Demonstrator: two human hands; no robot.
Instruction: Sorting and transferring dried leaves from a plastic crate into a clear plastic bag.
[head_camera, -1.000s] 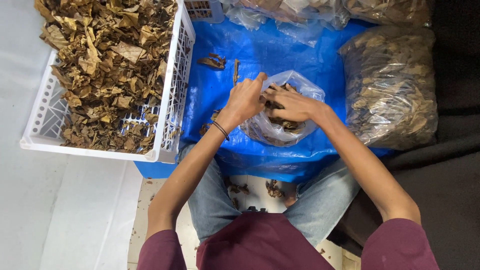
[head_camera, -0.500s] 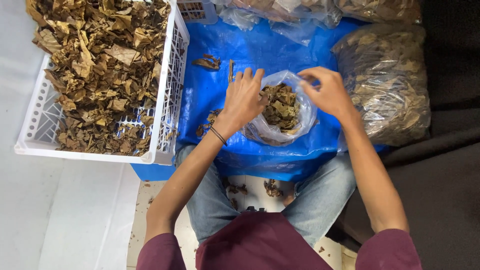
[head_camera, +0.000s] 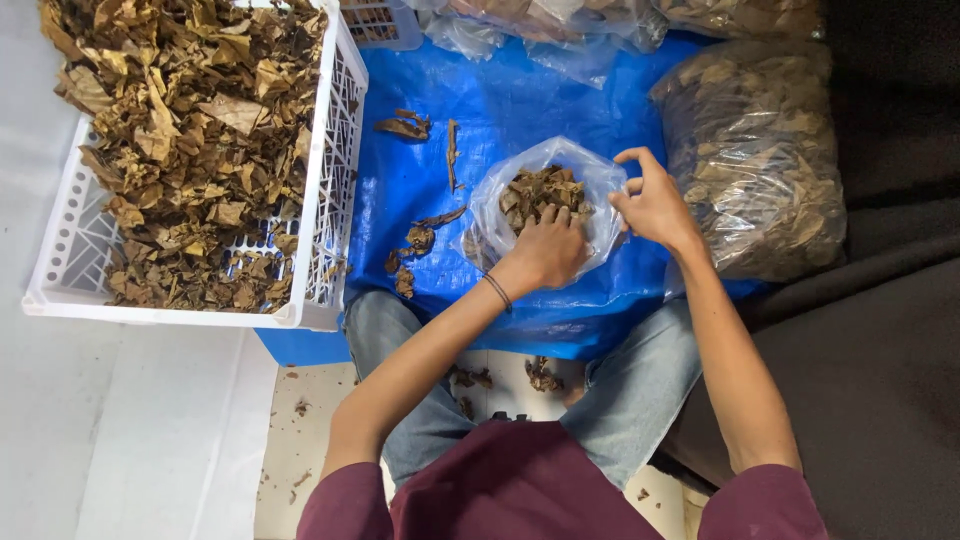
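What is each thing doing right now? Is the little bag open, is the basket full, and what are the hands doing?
Small clear bag: open at the top, partly filled with dry brown leaves.
Left hand: fingers inside the bag's mouth, on the leaves.
Right hand: pinching the bag's rim, holding it open.
White crate: heaped with dry leaves.
Big bag: stuffed with leaves, lying on its side.
Blue tarp: spread flat, a few loose leaves on it.
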